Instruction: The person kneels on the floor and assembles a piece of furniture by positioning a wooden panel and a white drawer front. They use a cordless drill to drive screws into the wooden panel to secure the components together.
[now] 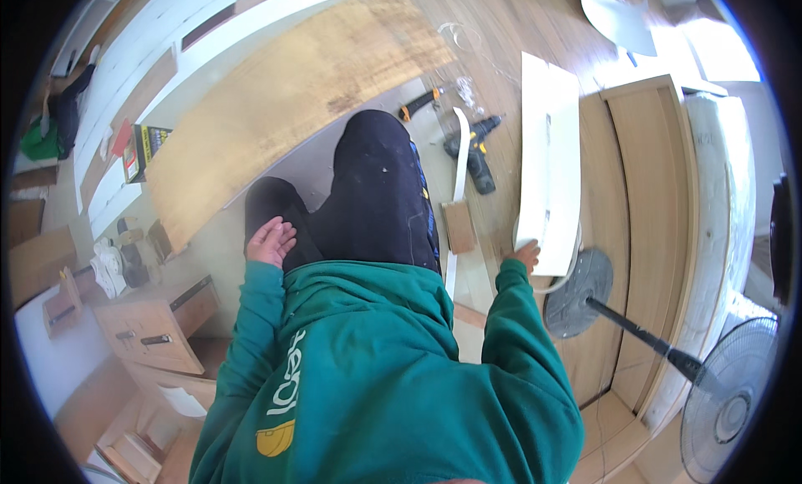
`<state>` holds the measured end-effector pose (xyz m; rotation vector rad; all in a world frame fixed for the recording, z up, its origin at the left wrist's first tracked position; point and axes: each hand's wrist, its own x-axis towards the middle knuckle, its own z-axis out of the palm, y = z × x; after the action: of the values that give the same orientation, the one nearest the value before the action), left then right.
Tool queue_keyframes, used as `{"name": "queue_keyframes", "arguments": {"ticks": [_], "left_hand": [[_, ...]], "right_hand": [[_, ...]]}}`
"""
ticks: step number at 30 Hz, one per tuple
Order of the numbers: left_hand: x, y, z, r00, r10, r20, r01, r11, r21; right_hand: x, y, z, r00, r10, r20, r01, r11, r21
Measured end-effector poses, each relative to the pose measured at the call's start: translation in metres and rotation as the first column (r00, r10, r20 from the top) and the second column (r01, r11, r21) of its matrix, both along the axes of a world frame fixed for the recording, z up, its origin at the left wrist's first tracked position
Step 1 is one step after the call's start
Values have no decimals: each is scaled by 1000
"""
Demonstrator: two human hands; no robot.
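Observation:
My left hand [271,242] rests on my left thigh, palm partly up, its loosely curled fingers apart and nothing in them. My right hand [526,255] is closed on the near left corner of a long white panel [562,150]; part of its grip is hidden. A slot-like line with small dark marks runs along the panel's length. To its left on the floor lie a black and yellow cordless drill [478,154], a white strip [461,150] and a brown wooden block [459,226] on that strip. An orange and black handled tool [420,104] lies farther off.
A big wooden board [301,91] spans the floor ahead of my knees. The fan's round base [581,296] and pole stand close to my right arm. Beyond the panel is a wooden cabinet [656,166]. Wooden drawers [154,329] sit at left, near a box [144,152].

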<state>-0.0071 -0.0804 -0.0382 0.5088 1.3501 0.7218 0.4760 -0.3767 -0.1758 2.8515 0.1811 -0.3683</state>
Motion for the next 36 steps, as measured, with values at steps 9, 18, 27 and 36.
{"name": "queue_keyframes", "arguments": {"ticks": [9, 18, 27, 36], "left_hand": [[7, 1, -10, 999, 39, 27, -39, 999, 6], [4, 2, -5, 999, 7, 34, -7, 1000, 13], [6, 6, -6, 995, 54, 83, -57, 998, 35], [11, -9, -3, 989, 65, -132, -31, 969, 244]], "right_hand": [[17, -31, 99, 965, 260, 23, -251, 900, 356], [54, 59, 298, 788, 78, 611, -472, 713, 518], [57, 133, 442, 440, 113, 891, -829, 432, 355], [-82, 87, 313, 579, 774, 258, -739, 363, 567]]}}
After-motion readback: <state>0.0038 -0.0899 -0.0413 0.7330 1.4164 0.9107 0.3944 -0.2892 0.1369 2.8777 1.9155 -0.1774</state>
